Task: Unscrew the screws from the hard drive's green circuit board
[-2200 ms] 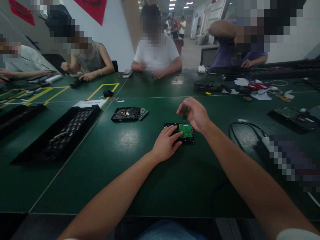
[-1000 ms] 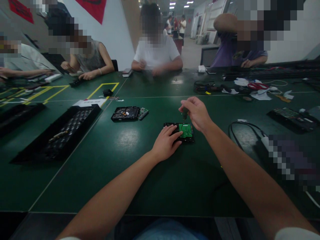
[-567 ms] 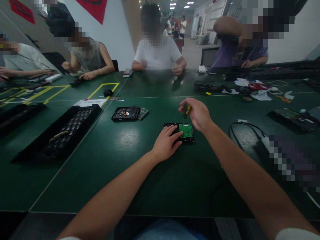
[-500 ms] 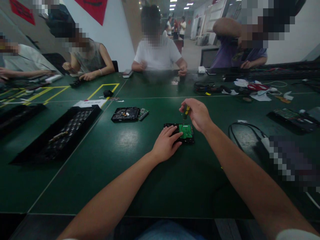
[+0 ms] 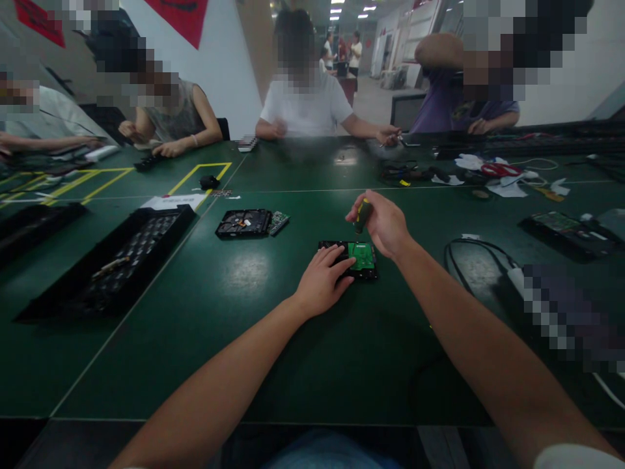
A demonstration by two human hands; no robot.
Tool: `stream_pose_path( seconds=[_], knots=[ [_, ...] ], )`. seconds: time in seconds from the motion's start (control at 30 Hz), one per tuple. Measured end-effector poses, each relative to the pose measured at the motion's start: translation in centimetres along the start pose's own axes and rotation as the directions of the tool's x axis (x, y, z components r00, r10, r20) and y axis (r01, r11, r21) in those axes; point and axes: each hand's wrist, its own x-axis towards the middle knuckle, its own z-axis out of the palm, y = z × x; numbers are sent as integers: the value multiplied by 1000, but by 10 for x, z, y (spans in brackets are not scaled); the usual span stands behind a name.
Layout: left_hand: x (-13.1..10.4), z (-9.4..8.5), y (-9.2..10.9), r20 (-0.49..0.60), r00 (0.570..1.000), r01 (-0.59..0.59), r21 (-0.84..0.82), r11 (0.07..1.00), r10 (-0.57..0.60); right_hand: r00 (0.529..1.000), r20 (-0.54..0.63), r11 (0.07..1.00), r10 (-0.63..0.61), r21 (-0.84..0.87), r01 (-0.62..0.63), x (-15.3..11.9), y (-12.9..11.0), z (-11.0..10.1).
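A hard drive [image 5: 371, 274] lies on the green table with its green circuit board [image 5: 362, 256] facing up. My left hand [image 5: 323, 277] rests on the drive's left part, fingers spread and lying flat, touching the board's edge. Above the drive's far edge, my right hand [image 5: 385, 225] is closed around a screwdriver [image 5: 362, 215] with a yellow and dark handle. The screwdriver leans, its lower end toward the drive; its tip is too small to make out.
A second drive [image 5: 241, 223] with a loose circuit board [image 5: 279, 223] lies farther left. A long black tray [image 5: 114, 260] is at the left. Cables [image 5: 452, 260] and another drive [image 5: 569, 233] lie at the right. Several co-workers sit across the table.
My right hand and the screwdriver have shifted and turned slightly; my left hand stays on the drive. Across the table, a co-worker's hand has reached out toward the right.
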Motion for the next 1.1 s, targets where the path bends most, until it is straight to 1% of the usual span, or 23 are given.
stream_pose_path(
  seconds=[0.2,0.27,0.43,0.77,0.87,0.97,1.1],
  knots=[
    [0,1,-1,-6,1000,-4,-2,1000,4,996,78,999,39,32,-41,-4,2,3],
    [0,2,-2,-8,1000,-7,2,1000,7,996,80,999,32,24,-34,-5,1,4],
    [0,2,-1,-4,1000,-6,9,1000,6,999,49,1000,0,-28,2,-4,-2,1],
    [0,-1,1,0,1000,-2,7,1000,2,993,115,988,-15,-150,33,-4,-8,1],
    [0,-2,1,-2,1000,-1,1,1000,1,995,92,991,-42,-125,53,-3,-5,1],
    [0,-1,1,-3,1000,-3,-4,1000,3,996,40,993,-74,-89,77,-2,1,1],
    [0,-1,1,-4,1000,0,-10,1000,0,998,-25,997,-52,-53,50,-2,6,6]
  ],
)
